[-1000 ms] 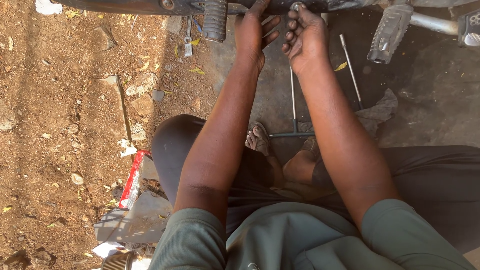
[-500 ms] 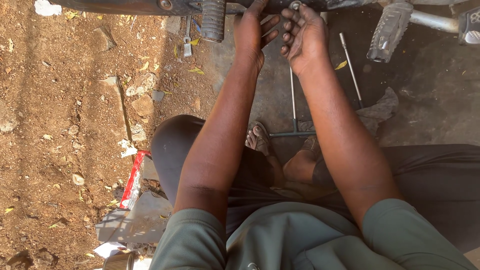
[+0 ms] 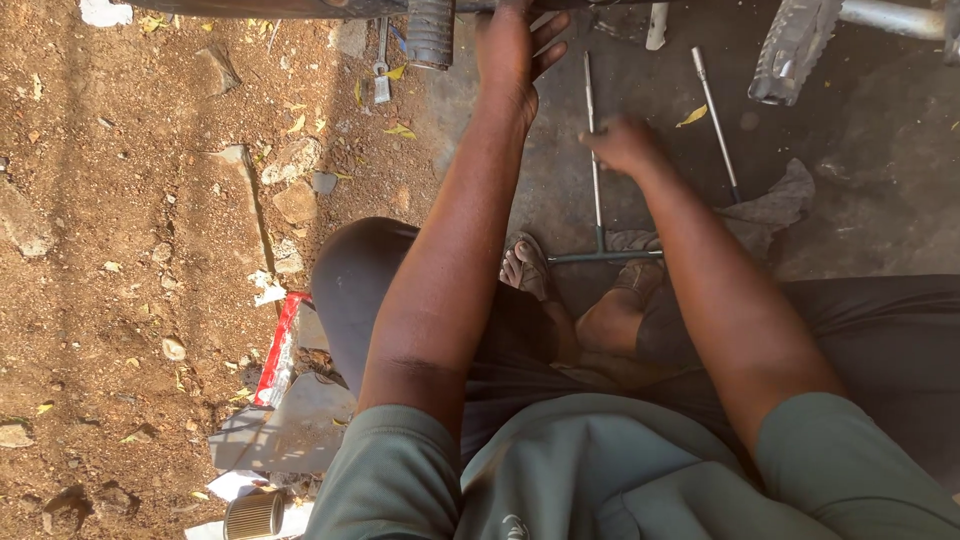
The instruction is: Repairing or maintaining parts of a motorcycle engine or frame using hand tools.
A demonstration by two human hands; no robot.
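Right hand (image 3: 622, 146) dropped onto T-wrench (image 3: 594, 160), shaft pointing away.

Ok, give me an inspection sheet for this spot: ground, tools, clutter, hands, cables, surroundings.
Surface: bare dirt on the left, stained dark ground on the right.
Job's things: T-wrench lying under the right hand; second rod tool beside it.
Clutter: rag, spanner, stones, dry leaves, red-edged packet, small ribbed can.
Hands: left hand up at the machine's underside, fingers spread; right hand low over the T-wrench, blurred, grip unclear.
Cables: nothing seen.
Surroundings: footpegs and frame along the top; sandalled foot.
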